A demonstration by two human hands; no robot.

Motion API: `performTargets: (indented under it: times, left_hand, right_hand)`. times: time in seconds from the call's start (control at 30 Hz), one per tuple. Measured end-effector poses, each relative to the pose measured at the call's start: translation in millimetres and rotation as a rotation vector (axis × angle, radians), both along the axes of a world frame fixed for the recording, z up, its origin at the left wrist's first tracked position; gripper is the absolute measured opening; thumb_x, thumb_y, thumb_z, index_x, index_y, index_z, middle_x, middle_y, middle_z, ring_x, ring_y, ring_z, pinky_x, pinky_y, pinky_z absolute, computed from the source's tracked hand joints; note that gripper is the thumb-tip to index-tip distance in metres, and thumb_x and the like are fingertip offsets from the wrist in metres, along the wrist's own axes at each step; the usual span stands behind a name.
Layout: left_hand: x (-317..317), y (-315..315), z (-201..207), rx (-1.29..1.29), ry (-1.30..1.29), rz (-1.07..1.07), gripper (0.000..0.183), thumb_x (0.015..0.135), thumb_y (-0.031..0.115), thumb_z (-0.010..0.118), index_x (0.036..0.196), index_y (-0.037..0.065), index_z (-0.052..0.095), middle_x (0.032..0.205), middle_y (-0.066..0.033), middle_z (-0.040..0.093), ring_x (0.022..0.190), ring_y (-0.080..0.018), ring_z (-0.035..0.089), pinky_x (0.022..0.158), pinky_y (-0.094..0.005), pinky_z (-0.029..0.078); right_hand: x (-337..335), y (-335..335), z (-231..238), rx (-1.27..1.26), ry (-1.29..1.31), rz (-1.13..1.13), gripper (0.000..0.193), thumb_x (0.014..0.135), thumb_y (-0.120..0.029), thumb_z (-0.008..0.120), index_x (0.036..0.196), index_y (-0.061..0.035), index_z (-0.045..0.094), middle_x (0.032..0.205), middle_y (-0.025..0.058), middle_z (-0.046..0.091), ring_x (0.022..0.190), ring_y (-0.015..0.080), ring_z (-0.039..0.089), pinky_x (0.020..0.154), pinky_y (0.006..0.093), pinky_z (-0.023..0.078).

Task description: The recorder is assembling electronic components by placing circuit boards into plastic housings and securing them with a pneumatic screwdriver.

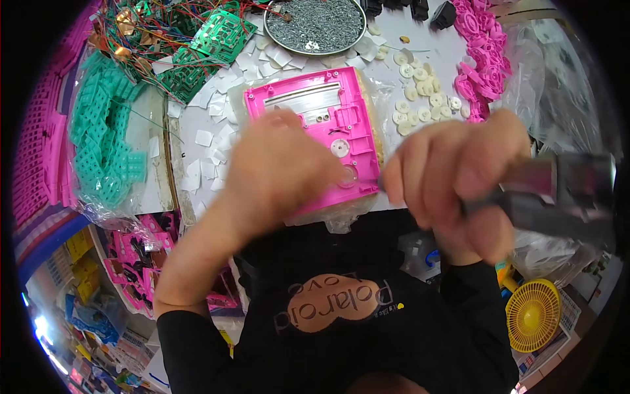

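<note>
R hand (456,177) grips dark tool (558,213); slip could scar pink housing (320,133) under L hand (279,167) (blurred, grip state can't tell).

Pink casing (359,140), cream discs (435,100), green circuit boards (223,34), teal grid-patterned parts (98,141), black shirt (420,328)

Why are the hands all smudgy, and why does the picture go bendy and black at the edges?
In the head view, the left hand, right hand and the dark tool it grips look smeared, probably motion blur; the pink case looks sharper; in that same head view, the fisheye lens bends the rim and darkens the corners.
</note>
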State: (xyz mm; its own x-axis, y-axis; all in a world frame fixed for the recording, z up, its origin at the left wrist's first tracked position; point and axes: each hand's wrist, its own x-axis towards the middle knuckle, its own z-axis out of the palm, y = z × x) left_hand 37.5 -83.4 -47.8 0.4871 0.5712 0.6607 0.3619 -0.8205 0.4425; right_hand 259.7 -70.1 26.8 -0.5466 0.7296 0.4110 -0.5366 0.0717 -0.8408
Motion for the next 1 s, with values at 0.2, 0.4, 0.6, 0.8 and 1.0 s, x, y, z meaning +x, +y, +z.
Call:
performTargets:
  times: [0.2,0.4,0.6,0.8,1.0]
  left_hand:
    - [1.8,143.6,23.2,0.079,0.245,0.515,0.034,0.085,0.027,0.076,0.064,0.002,0.065,0.064,-0.0151,0.063,0.067,-0.0338,0.065,0.068,-0.0473,0.049]
    - [15.2,127.7,9.3,0.262,0.244,0.486,0.018,0.086,0.021,0.071,0.077,0.006,0.069,0.08,-0.0126,0.069,0.084,-0.0321,0.066,0.076,-0.0462,0.046]
    - [-3.8,25.5,7.3,-0.151,0.152,0.273,0.014,0.083,0.016,0.072,0.095,0.009,0.068,0.093,-0.007,0.066,0.093,-0.0285,0.061,0.087,-0.0454,0.043]
    - [-12.7,-38.2,10.8,-0.27,0.15,0.256,0.016,0.078,0.01,0.075,0.092,0.011,0.068,0.098,-0.0062,0.065,0.097,-0.028,0.061,0.091,-0.0457,0.041]
    - [-48.3,-43.2,6.7,-0.29,0.116,0.462,0.023,0.077,0.007,0.077,0.098,0.009,0.068,0.1,-0.0085,0.067,0.095,-0.0307,0.062,0.086,-0.0435,0.046]
  right_hand:
    - [-12.2,9.5,-33.3,0.118,-0.067,-0.158,0.027,0.099,-0.029,0.067,0.107,-0.0104,0.049,0.063,-0.001,0.049,0.055,0.0123,0.05,0.065,0.0333,0.049]
    - [-29.5,2.4,-41.0,0.1,-0.11,-0.248,0.028,0.098,-0.026,0.069,0.1,-0.0089,0.047,0.064,0.002,0.053,0.056,0.0136,0.05,0.063,0.0353,0.05]
    - [-26.9,9.5,-52.6,0.11,-0.111,-0.127,0.034,0.096,-0.027,0.073,0.095,-0.0069,0.046,0.064,0.004,0.055,0.057,0.015,0.052,0.063,0.0364,0.051]
    - [-18.7,19.7,-46.9,0.084,-0.122,-0.098,0.033,0.097,-0.03,0.07,0.11,-0.0055,0.052,0.063,0.0014,0.053,0.056,0.0137,0.051,0.063,0.0357,0.051]
    - [39.1,48.0,24.1,0.223,-0.303,-0.655,0.041,0.099,-0.01,0.053,0.135,0.0088,0.048,0.093,0.0142,0.063,0.084,0.0245,0.061,0.095,0.0452,0.049]
